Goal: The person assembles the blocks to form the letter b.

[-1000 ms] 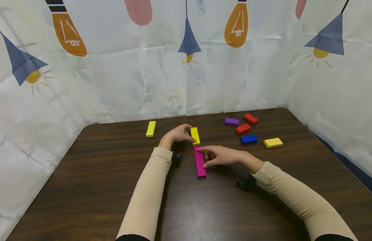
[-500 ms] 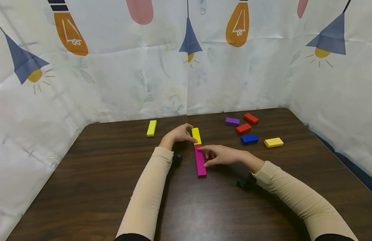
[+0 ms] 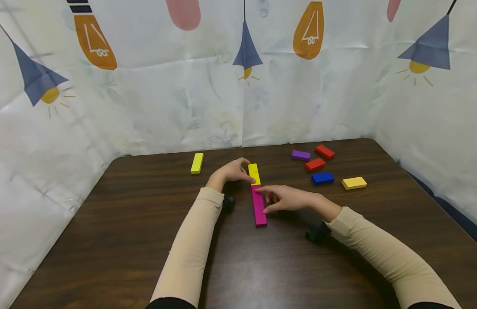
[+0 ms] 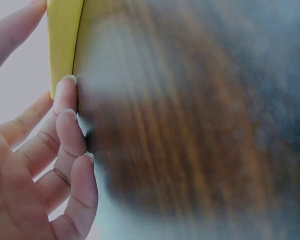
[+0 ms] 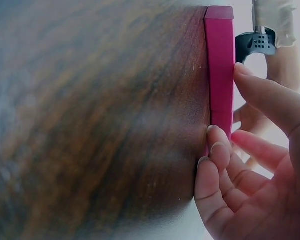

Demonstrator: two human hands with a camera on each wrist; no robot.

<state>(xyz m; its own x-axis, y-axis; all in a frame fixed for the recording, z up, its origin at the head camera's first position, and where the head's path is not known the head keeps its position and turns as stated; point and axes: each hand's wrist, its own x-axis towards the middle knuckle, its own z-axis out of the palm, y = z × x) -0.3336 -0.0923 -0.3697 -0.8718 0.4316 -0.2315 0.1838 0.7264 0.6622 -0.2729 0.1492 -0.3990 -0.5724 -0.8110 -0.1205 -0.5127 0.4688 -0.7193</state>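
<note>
Thumb and index finger of the left hand (image 3: 231, 171) pinch a yellow block (image 3: 253, 172) at its two ends; in the left wrist view the yellow block (image 4: 65, 45) spans between those fingertips. Directly in line with it, on the near side, lie two magenta blocks (image 3: 259, 214) end to end. The right hand (image 3: 288, 198) rests against these from the right, index fingertip on the far block and thumb at the edge of the near one. Its other fingers bend down beside the magenta row (image 5: 221, 60) in the right wrist view.
A lighter yellow block (image 3: 197, 163) lies at the back left of the brown table (image 3: 118, 223). On the right are a purple block (image 3: 301, 155), two red blocks (image 3: 314, 165), a blue block (image 3: 322, 178) and a pale yellow block (image 3: 354, 183). A printed cloth (image 3: 176, 111) hangs behind.
The pinched yellow block has come slightly nearer, and the thin gap before the magenta row has closed. The right hand holds its place; the head view has shifted a little.
</note>
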